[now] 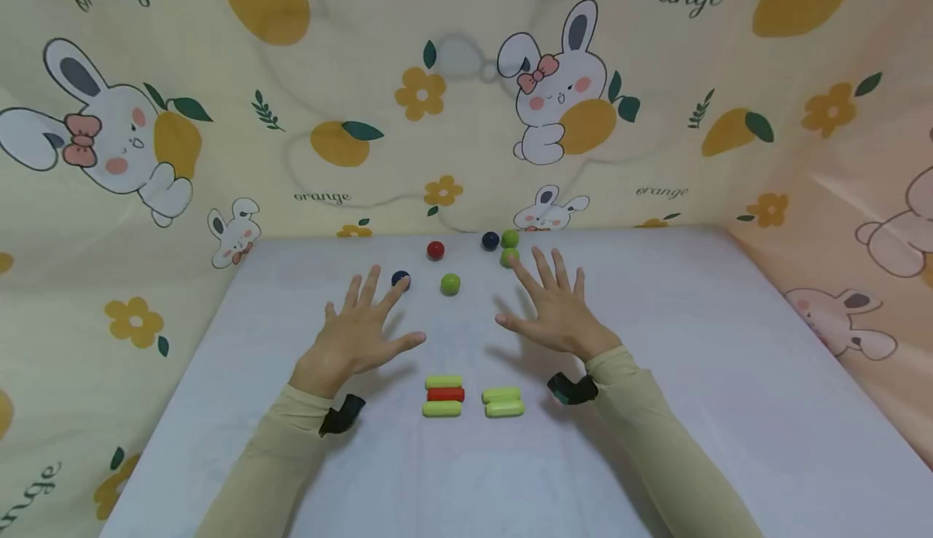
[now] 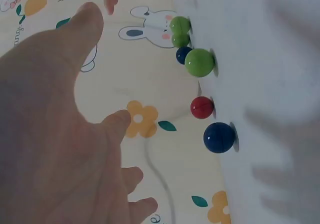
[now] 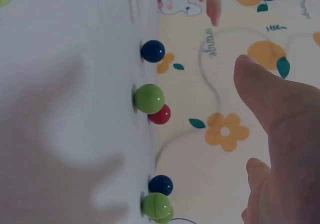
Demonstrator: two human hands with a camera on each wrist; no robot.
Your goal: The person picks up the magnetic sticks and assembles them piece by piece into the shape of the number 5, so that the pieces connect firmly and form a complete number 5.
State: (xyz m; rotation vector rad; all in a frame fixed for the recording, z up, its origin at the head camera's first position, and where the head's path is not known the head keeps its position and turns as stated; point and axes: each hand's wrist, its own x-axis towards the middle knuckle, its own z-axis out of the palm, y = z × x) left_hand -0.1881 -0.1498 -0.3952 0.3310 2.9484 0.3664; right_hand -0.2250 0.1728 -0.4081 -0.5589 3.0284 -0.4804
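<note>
My left hand (image 1: 351, 339) hovers palm down over the white table with its fingers spread and nothing in it. A dark blue ball (image 1: 398, 280) lies just beyond its index fingertip. Likewise spread and holding nothing, my right hand (image 1: 560, 315) is raised above the table, nearest to a green ball (image 1: 509, 257). A second green ball (image 1: 510, 238) and another dark blue ball (image 1: 491, 241) sit close beside it. Between the hands, farther back, are a red ball (image 1: 435, 250) and a green ball (image 1: 450, 283).
Nearer the body, a red cylinder (image 1: 445, 394) lies between two yellow-green cylinders (image 1: 441, 409). To their right, two more yellow-green cylinders (image 1: 504, 408) lie side by side. A printed cloth (image 1: 466, 141) with rabbits and oranges rises behind the white table (image 1: 656, 311) and along its sides.
</note>
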